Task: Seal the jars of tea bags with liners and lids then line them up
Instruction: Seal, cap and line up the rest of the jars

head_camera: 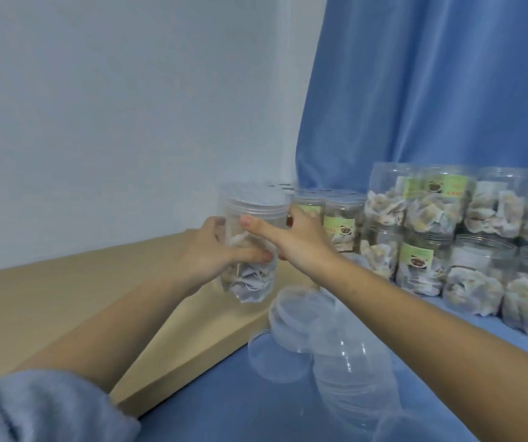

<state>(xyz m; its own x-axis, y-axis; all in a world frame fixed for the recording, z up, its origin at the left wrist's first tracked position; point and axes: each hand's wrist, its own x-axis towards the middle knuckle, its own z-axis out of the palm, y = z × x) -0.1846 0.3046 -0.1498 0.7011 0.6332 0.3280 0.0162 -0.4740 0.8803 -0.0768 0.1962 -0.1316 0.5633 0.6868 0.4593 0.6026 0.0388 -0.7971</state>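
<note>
Head view looks down both bare forearms toward a corner where a white wall meets a blue curtain. Green labels show on several of the filled jars stacked in two tiers at the right; each carries a small dark picture and some red print, too blurred to read, and I can make out no brand.

Both hands are on one clear jar of tea bags, held upright just above the far edge of the wooden bench. The left hand has a narrow grip, fingers wrapped round the jar's middle from the left. The right hand is clasped high on the jar's right side, thumb stretched across the front just under the lid; its fingers go behind the jar and are hidden. The ribbed clear lid sits on the jar, though whether it is screwed tight I cannot tell.

Nearer, on the blue cloth, lie several empty clear containers, some tipped on their sides. A fuzzy pale-blue sleeve shows at the lower left.
</note>
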